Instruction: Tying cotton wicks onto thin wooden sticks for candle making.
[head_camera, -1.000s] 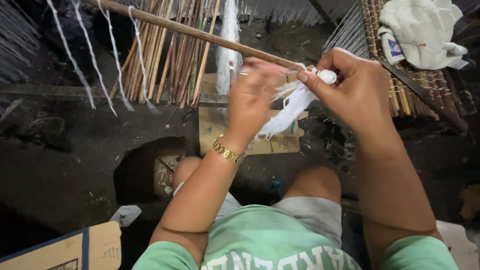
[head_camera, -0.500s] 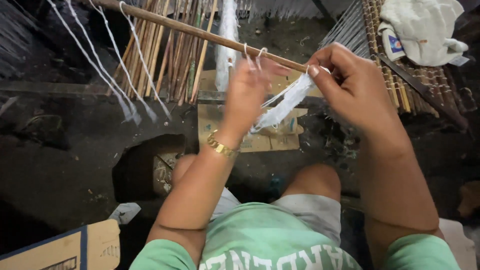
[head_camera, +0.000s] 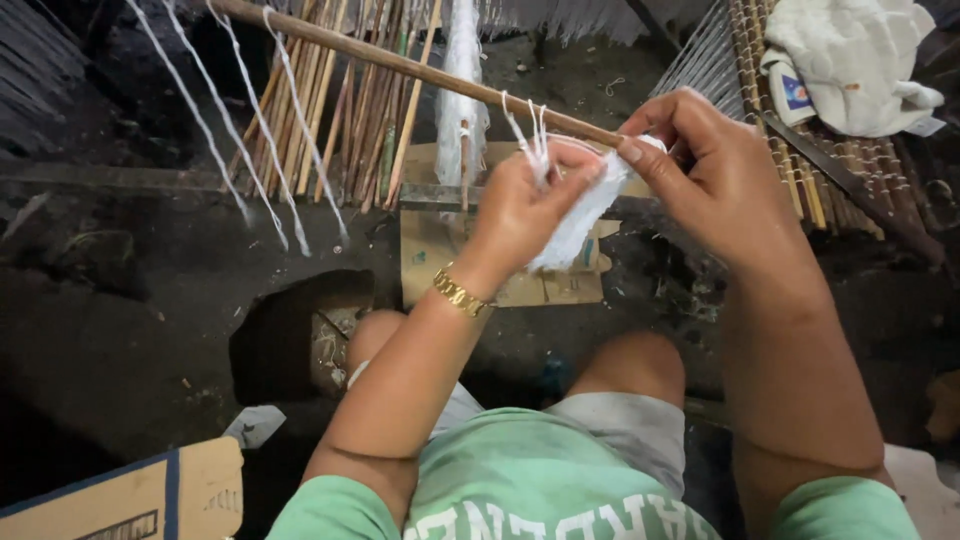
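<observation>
Left hand (head_camera: 525, 205) dropped, gripping white string (head_camera: 580, 215) below stick (head_camera: 400, 65).

The stick (head_camera: 400, 65) runs off the top edge, its near end hidden behind the right hand (head_camera: 715, 185). The left hand (head_camera: 525, 205) covers part of the white yarn (head_camera: 580, 225). The cloth (head_camera: 850, 60) is cropped at the top.

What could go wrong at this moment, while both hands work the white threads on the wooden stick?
1. The left hand pulls thin white loops over the wooden stick; they look fine enough to snap or tangle.
2. The right hand pinches the white thread bundle; a slip might let the loops loosen.
3. The stick's end lies between the hands, so a hard pull might drag the loops off it.
</observation>
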